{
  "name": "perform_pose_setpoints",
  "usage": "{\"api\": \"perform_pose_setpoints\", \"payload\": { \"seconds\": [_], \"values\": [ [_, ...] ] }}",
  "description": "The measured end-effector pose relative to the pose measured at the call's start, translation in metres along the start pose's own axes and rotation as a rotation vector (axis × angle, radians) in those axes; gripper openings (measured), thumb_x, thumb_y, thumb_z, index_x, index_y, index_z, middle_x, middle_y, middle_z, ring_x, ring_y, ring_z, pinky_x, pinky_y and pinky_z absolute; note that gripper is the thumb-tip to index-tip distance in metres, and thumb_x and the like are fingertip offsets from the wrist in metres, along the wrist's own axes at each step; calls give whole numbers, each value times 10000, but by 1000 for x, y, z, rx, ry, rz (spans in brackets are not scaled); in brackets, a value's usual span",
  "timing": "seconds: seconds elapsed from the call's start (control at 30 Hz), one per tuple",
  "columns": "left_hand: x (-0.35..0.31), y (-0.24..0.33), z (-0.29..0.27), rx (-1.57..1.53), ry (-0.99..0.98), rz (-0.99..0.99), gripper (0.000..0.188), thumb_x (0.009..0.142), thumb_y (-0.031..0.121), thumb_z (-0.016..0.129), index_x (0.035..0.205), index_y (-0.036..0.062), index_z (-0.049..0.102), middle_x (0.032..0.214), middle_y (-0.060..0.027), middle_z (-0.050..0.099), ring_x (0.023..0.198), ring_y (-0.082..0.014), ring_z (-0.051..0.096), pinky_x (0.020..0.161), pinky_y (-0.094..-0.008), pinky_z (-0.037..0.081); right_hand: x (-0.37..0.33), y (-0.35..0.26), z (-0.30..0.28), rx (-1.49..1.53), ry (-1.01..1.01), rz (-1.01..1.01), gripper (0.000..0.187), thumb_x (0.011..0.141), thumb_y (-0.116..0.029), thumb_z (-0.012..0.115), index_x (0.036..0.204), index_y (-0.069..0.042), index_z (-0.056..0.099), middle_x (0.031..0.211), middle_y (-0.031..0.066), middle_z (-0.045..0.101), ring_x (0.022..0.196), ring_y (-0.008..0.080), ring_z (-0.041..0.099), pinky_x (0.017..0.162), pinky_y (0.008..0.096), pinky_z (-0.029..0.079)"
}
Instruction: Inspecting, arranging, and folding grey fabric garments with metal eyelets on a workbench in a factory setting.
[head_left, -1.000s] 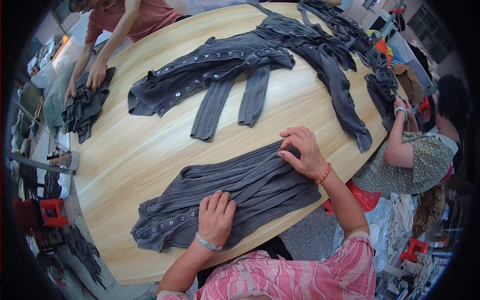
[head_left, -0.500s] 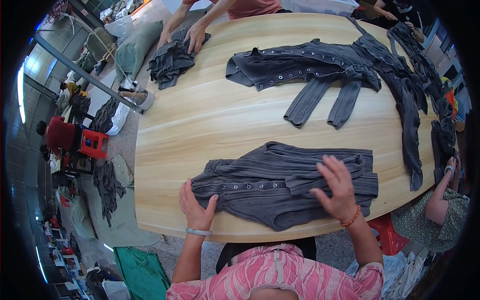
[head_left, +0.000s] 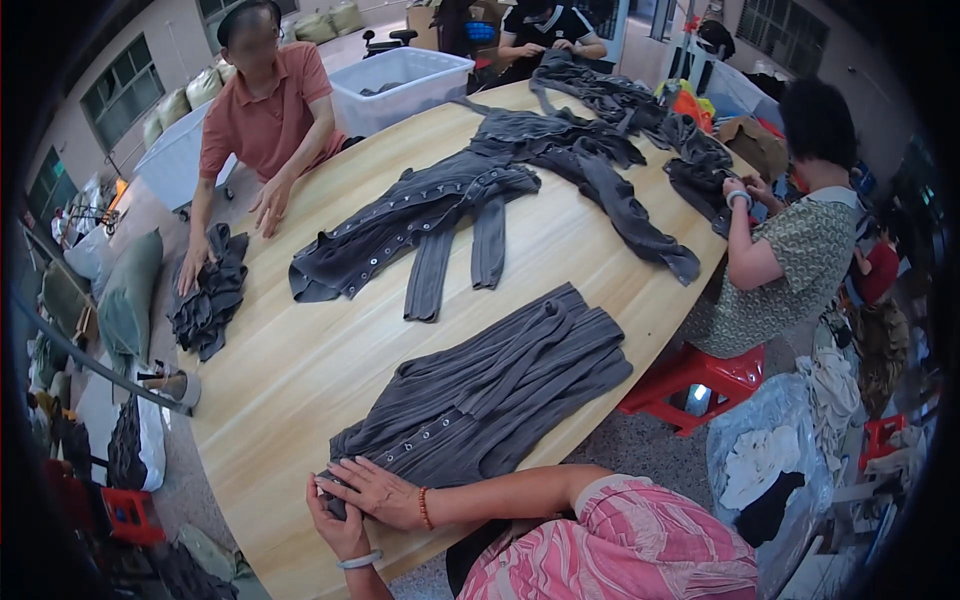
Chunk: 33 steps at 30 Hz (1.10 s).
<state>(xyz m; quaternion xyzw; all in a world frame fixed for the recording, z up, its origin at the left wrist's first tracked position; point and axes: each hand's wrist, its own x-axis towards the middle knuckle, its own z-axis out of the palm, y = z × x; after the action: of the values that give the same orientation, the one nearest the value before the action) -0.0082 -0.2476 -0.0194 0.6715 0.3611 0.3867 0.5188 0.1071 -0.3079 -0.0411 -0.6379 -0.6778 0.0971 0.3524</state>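
Note:
A dark grey ribbed top [head_left: 490,400] with a row of round metal fasteners lies on the near part of the pale wooden table [head_left: 270,420], its sleeves folded over the body. My left hand [head_left: 338,528] is at the narrow near-left end, with fingers and thumb curled around the cloth edge. Over that same end lies my right hand [head_left: 382,494], fingers stretched out flat and partly covering the cloth beside the left fingertips. A second grey top [head_left: 400,225] with metal fasteners is spread farther off, its sleeves pointing toward me.
More dark garments [head_left: 610,190] stretch along the far right. A co-worker in a salmon shirt [head_left: 270,120] touches a bunched grey garment [head_left: 210,295] at the left. Another person [head_left: 790,250] handles cloth at the right, near a red stool [head_left: 700,385]. A plastic bin [head_left: 400,90] stands beyond the table.
The view has swung up and to the right. My right hand has left the sleeve end and come across to my left hand at the opposite end of the top.

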Motion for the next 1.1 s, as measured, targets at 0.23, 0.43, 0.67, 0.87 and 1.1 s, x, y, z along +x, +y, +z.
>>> {"api": "perform_pose_setpoints", "payload": {
  "seconds": [0.23, 0.43, 0.67, 0.87, 1.1],
  "values": [
    [11, 54, 48, -42, -90, 192, 643, 863, -47, 582, 1459, 6, 344, 1098, -83, 549, 967, -131, 557, 829, -255, 464, 9, 22, -41, 893, 385, 237, 580, 775, 88, 540, 1342, -33, 515, 1194, 160, 646, 1108, 210, 628, 941, 319, 498],
    [15, 80, 117, 156, -195, 421, 533, 917, 137, 604, 1394, -12, 419, 1355, -168, 501, 1216, -272, 493, 972, -371, 391, -14, 69, -132, 1287, 890, 389, 54, 924, -97, 666, 948, -50, 676, 873, -47, 650, 808, 18, 552, 736, 203, 480],
    [15, 71, 228, 446, -600, 573, 649, 854, 268, 694, 1409, 48, 441, 1485, -219, 369, 1394, -419, 305, 1141, -488, 238, -124, 123, -266, 1195, 1277, 491, 136, 887, -85, 688, 1010, -26, 695, 970, 23, 704, 853, 109, 652, 797, 269, 517],
    [2, 57, 253, 759, -652, 570, 694, 808, 386, 727, 1385, 86, 482, 1534, -238, 258, 1438, -448, 161, 1158, -544, 111, -221, 181, -269, 281, 1321, 621, 607, 912, -87, 641, 1430, 33, 350, 1411, 157, 452, 1279, 246, 454, 1058, 343, 377],
    [0, 51, 237, 776, -514, 494, 886, 776, 420, 750, 1487, 102, 329, 1563, -289, 115, 1437, -497, 113, 1152, -583, 108, -203, 157, -280, -489, 435, 702, 580, 796, -312, 736, 1317, -127, 561, 1444, 115, 447, 1365, 367, 344, 1136, 564, 187]
  ]
}}
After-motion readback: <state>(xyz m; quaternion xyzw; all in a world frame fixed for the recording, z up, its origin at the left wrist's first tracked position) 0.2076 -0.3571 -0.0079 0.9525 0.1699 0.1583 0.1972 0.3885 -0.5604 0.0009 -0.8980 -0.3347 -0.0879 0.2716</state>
